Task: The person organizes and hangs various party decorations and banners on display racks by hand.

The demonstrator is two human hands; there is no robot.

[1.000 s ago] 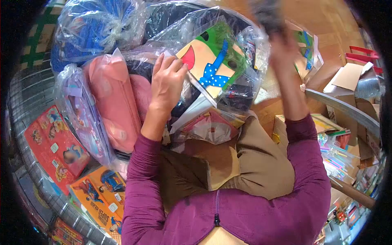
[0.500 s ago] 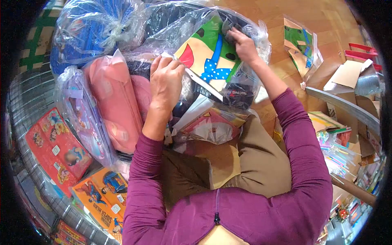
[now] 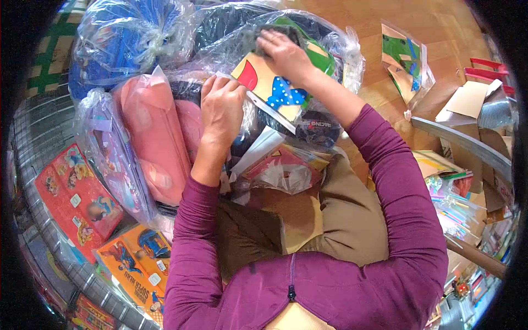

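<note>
My left hand is closed on the near-left edge of a flat, printed folder-like piece in green and cream, with a red shape and a blue polka-dot bow. This piece lies tilted over clear-wrapped bags. On its upper part, my right hand presses a dark grey cloth against the surface, fingers bent over it. Under the piece, a dark wrapped bag with "RACING" lettering shows. Beside my left hand lies a pink bag in plastic.
A blue wrapped bag sits upper left. A lilac bag, a red printed case and an orange "SUPER HERO" case lie at left. At right are a similar printed piece, a metal bar and cardboard.
My right hand has moved left with the cloth across the printed piece, from its upper right corner towards its upper left. My left hand stays at the edge.
</note>
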